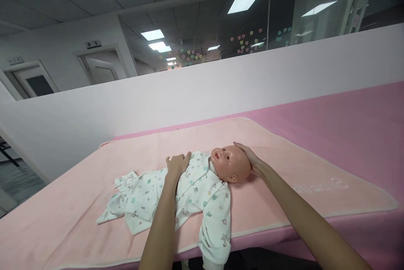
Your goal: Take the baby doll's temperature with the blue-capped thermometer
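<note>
Doll (197, 186) lies on its back across peach blanket (91, 186), head (229, 164) toward right; near sleeve (217, 219) of white printed outfit hangs past blanket's edge. Left hand (177, 165) rests on doll's middle, fingers partly spread (from here, cannot tell whether they pinch any cloth). Right hand (250, 156) cupped wide against crown of doll's head. Pink surface (334, 127) beneath blanket; white partition (217, 85) behind, heart stickers (242, 43) on glass above
</note>
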Demonstrator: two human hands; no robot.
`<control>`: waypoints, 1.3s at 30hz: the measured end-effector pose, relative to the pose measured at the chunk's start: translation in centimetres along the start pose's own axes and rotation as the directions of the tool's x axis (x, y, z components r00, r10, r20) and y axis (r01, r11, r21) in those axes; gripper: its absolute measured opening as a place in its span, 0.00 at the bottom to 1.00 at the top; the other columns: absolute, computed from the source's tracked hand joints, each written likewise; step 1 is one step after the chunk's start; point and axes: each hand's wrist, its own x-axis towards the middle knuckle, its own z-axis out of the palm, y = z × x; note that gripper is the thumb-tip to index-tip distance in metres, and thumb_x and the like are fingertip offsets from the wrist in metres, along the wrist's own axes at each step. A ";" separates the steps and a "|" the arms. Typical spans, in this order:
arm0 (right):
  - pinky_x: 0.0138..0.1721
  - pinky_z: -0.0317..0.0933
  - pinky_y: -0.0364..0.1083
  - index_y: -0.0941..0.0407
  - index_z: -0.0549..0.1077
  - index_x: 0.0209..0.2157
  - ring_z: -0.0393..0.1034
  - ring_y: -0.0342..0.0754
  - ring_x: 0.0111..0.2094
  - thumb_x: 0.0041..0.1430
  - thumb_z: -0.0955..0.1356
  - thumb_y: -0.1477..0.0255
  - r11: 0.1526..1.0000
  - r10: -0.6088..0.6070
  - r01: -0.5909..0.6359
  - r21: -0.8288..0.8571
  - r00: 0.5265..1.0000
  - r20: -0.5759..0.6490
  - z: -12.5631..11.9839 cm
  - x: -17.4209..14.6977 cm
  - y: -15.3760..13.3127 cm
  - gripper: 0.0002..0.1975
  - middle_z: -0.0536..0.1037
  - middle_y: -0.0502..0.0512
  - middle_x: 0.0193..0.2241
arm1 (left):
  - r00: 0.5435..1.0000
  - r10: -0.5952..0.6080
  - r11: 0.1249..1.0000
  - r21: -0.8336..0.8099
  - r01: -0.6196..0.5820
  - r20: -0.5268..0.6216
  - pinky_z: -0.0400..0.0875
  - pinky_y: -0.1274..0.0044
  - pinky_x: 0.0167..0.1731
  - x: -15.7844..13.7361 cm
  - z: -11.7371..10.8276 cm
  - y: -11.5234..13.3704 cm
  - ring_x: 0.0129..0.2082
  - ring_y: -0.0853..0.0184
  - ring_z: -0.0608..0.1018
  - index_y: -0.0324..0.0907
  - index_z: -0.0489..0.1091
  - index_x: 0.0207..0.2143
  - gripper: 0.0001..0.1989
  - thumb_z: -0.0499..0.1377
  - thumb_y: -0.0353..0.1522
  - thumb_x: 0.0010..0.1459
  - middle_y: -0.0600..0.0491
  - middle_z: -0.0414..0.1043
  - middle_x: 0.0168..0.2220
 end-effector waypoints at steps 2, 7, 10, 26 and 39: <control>0.39 0.65 0.48 0.59 0.73 0.36 0.73 0.52 0.34 0.51 0.63 0.54 1.000 0.011 -0.011 0.002 1.000 0.003 0.0 0.1 -0.1 0.23 0.79 0.57 0.30 | 0.999 0.001 1.000 -0.004 -0.001 0.033 0.52 0.62 0.51 -0.1 -0.4 -0.2 0.43 0.57 0.72 0.40 0.72 0.32 0.33 0.33 0.49 0.57 0.45 0.75 0.35; 0.38 0.65 0.47 0.59 0.73 0.35 0.73 0.52 0.34 0.52 0.62 0.54 1.000 0.005 -0.006 -0.024 1.000 -0.011 -0.2 0.3 -0.1 0.22 0.79 0.57 0.30 | 0.996 -0.083 0.996 0.036 0.084 -0.034 0.63 0.69 0.40 0.0 -1.1 -0.7 0.38 0.56 0.74 0.40 0.72 0.35 0.29 0.37 0.47 0.57 0.43 0.75 0.36; 0.38 0.65 0.47 0.59 0.73 0.35 0.73 0.51 0.34 0.52 0.62 0.55 1.000 0.000 -0.001 -0.031 1.000 -0.015 -0.4 0.4 0.0 0.22 0.79 0.57 0.30 | 0.993 -0.097 0.994 0.046 0.100 -0.062 0.63 0.69 0.39 0.2 -1.0 -0.9 0.39 0.56 0.74 0.39 0.72 0.33 0.28 0.36 0.44 0.58 0.43 0.74 0.36; 0.39 0.65 0.49 0.58 0.73 0.36 0.73 0.52 0.34 0.51 0.63 0.55 0.999 0.000 -0.001 -0.041 1.000 -0.016 -1.3 0.7 0.5 0.21 0.79 0.57 0.31 | 0.993 -0.115 0.993 -0.025 0.115 -0.028 0.66 0.71 0.34 0.1 -0.7 -1.2 0.42 0.55 0.73 0.37 0.72 0.35 0.27 0.39 0.43 0.57 0.39 0.73 0.39; 0.47 0.62 0.47 0.57 0.74 0.35 0.69 0.52 0.45 0.52 0.64 0.60 0.959 -0.270 0.281 0.026 0.941 -0.203 -2.7 1.4 -0.5 0.16 0.76 0.59 0.40 | 0.995 -0.065 0.993 -0.091 0.071 0.072 0.64 0.65 0.38 -0.8 -1.4 -1.0 0.40 0.52 0.74 0.41 0.65 0.43 0.38 0.36 0.60 0.48 0.42 0.73 0.38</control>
